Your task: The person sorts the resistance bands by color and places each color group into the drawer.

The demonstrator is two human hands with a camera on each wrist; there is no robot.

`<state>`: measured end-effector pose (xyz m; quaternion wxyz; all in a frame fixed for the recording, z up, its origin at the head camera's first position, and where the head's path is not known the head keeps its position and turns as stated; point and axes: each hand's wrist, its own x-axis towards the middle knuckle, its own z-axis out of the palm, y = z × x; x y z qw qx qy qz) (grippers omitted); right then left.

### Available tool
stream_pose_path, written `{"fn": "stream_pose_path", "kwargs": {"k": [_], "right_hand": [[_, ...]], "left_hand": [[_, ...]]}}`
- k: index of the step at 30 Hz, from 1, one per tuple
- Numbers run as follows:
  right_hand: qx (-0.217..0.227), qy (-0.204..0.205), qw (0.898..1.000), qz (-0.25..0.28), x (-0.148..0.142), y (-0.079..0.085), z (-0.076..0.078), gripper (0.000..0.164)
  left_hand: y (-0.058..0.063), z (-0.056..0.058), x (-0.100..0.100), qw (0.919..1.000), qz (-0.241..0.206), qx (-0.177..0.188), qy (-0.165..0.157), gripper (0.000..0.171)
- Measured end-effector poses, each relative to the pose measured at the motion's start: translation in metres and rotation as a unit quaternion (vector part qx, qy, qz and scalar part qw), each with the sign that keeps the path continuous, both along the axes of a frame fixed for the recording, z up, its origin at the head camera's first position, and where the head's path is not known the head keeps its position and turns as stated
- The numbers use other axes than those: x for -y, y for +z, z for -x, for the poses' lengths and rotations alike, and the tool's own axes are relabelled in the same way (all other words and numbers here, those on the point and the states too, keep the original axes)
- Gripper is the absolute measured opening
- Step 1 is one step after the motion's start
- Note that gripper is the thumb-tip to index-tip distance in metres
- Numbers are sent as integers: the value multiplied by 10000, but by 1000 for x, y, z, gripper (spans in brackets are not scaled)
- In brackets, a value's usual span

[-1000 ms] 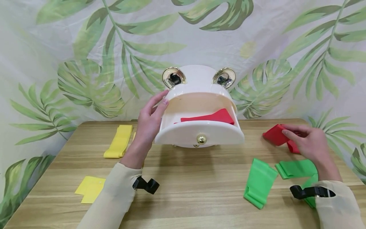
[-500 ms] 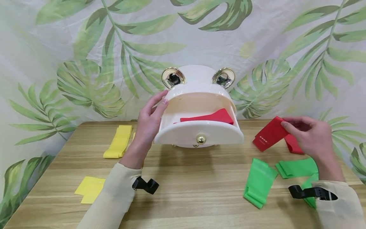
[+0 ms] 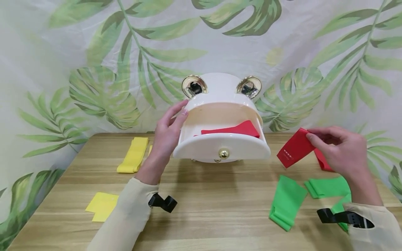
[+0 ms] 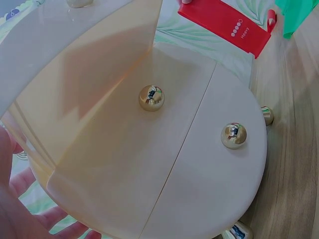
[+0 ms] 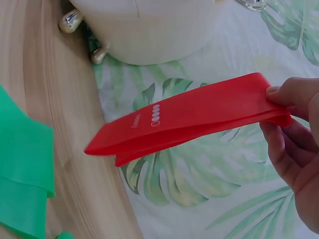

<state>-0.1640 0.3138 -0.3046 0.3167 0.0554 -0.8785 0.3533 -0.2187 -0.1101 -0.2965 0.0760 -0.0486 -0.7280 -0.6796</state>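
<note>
My right hand [image 3: 347, 150] pinches one end of a folded red resistance band [image 3: 294, 148] between thumb and fingers. The band slants down to the left, and in the right wrist view its layers part at the far end, with white dots printed on top. My left hand [image 3: 168, 134] rests on the left side of a white cabinet [image 3: 220, 82] with gold, eye-like ornaments; its fingers are spread in the left wrist view. The cabinet's rounded drawer [image 3: 199, 148], with a gold knob [image 3: 223, 153], is pulled out. Another red band [image 3: 230, 130] lies inside it.
Green bands [image 3: 287, 202] lie at the right front, beside another red band [image 3: 323, 159] partly behind my right hand. Yellow bands [image 3: 133, 155] lie on the left of the wooden table [image 3: 204, 209]. A leaf-patterned cloth [image 3: 226, 52] hangs behind.
My right hand has lifted the red band off the pile and brought it slightly left, its printed side turning into view. The left hand stays on the cabinet; the head view shifts slightly.
</note>
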Motion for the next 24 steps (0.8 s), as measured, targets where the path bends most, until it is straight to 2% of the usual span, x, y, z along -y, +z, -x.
{"fn": "stream_pose_path", "kwargs": {"k": [6, 11, 18, 24], "right_hand": [[8, 30, 9998, 187, 5, 3, -4, 18], [136, 271, 9981, 539, 14, 7, -3, 21], [81, 425, 9947, 929, 23, 14, -8, 19], [-24, 576, 9914, 1174, 36, 25, -11, 17]], "left_hand": [[0, 0, -2, 10000, -8, 72, -60, 42], [0, -1, 0, 10000, -48, 43, -24, 42], [0, 0, -2, 9999, -151, -68, -33, 41], [0, 0, -1, 10000, -40, -38, -15, 41]]}}
